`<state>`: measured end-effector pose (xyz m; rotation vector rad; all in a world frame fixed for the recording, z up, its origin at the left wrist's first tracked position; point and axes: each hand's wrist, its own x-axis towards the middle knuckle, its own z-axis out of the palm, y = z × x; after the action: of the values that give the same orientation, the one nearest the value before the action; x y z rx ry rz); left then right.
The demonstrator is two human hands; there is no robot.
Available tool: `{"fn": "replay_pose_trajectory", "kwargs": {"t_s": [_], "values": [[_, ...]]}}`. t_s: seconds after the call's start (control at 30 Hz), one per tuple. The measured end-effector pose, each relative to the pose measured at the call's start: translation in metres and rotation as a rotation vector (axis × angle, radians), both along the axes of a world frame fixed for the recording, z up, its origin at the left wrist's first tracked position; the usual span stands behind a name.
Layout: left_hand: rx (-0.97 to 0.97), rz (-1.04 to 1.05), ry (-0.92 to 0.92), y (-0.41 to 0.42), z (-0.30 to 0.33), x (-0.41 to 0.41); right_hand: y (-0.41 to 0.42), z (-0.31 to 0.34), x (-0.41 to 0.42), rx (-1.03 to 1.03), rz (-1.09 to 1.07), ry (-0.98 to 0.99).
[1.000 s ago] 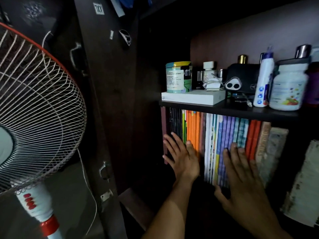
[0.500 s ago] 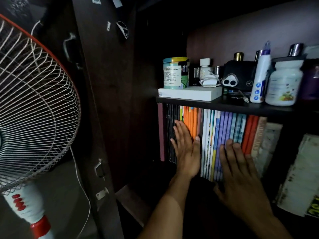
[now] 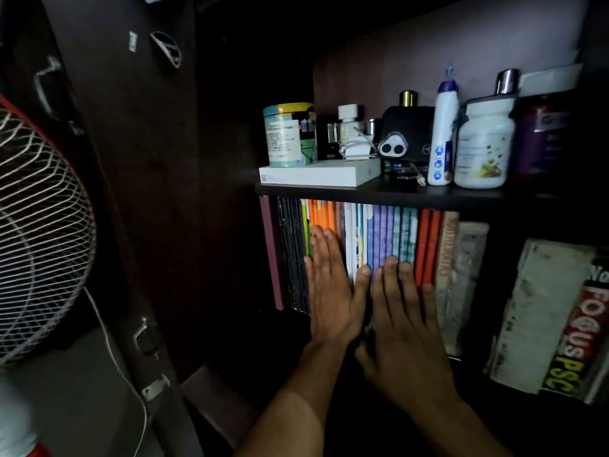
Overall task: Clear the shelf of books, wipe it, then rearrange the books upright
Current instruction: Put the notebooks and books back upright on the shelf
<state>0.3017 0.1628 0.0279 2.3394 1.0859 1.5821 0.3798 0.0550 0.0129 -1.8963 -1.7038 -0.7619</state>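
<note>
On shelf (image 3: 379,196), upright books (image 3: 379,232), flat hands

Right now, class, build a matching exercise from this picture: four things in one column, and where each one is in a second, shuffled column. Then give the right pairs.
Things:
1. round tin
2. fan
3. left hand
4. white jar

Places:
A. flat against the orange book spines
B. upper shelf, towards the right
C. standing on the white box
D. far left, outside the cupboard

Pairs: 1-C, 2-D, 3-A, 4-B
</note>
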Motion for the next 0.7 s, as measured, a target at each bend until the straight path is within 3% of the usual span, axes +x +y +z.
{"fn": "replay_pose_trajectory", "kwargs": {"t_s": [0.17,0.3,0.43,0.57,0.7], "values": [[-0.016,0.021,0.013,0.001,0.003,-0.002,-0.007,0.007,0.0,0.123,0.115,0.105],[-0.03,-0.038,-0.076,0.001,0.001,0.0,-0.009,0.012,0.001,0.225,0.176,0.131],[0.135,-0.029,-0.159,-0.008,0.001,0.0,0.002,0.007,0.006,0.16,0.112,0.05],[0.224,-0.134,0.057,-0.014,0.001,0.005,0.001,0.006,0.014,0.143,0.164,0.01],[0.193,-0.077,0.203,-0.013,0.002,0.008,-0.007,0.016,0.02,0.196,0.316,0.21]]}}
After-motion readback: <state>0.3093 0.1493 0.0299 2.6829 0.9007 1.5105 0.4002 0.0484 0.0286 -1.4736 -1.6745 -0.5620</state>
